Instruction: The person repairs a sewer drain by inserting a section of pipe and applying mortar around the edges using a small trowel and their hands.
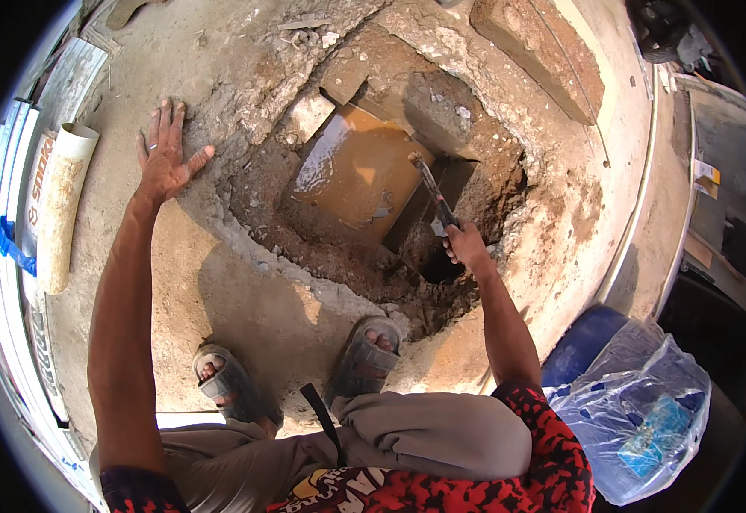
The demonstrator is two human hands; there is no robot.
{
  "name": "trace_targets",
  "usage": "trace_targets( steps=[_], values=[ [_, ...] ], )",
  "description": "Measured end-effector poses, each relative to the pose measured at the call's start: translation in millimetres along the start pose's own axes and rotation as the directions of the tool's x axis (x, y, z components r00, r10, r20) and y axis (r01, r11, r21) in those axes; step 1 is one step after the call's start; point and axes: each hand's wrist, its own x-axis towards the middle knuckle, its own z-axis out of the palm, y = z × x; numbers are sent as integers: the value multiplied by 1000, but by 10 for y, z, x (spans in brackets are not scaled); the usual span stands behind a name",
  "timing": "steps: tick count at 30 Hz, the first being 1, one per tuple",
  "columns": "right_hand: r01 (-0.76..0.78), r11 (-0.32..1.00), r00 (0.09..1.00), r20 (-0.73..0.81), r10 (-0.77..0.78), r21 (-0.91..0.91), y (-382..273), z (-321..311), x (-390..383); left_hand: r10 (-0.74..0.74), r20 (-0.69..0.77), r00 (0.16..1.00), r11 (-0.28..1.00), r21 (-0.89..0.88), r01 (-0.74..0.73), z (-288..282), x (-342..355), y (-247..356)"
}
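Observation:
My left hand (166, 158) lies flat on the concrete floor at the left of a broken-out pit, fingers spread, with a ring on one finger. My right hand (468, 246) is wrapped round a slim, dark-handled hand tool (438, 195) over the pit's right side. The tool's narrow far end looks caked with mud; its exact kind cannot be made out. That end reaches over a square basin of muddy brown water (364, 171), near its right edge. Just below my right hand is a dark hollow (439, 267) in the dirt.
Rough broken concrete (304, 278) rims the pit. A large slab (544, 56) lies at the far right. On the left stand a dirty pipe (67, 209) and long white profiles. A clear plastic bag (646, 419) and blue container (582, 342) sit at the lower right.

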Motion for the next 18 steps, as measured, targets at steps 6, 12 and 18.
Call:
trace_targets(
  steps=[6, 12, 18],
  values=[
    [361, 820, 920, -27, -391, 444, 226, 203, -686, 32, -4, 999, 999, 0, -32, -86, 27, 43],
    [461, 812, 882, -83, -465, 358, -779, 433, -187, 10, -53, 999, 1000, 18, -9, -214, 138, 139],
    [784, 521, 591, 152, -792, -337, -859, 498, 29, 281, -418, 864, 936, -79, -342, -519, 1325, 667]
  ],
)
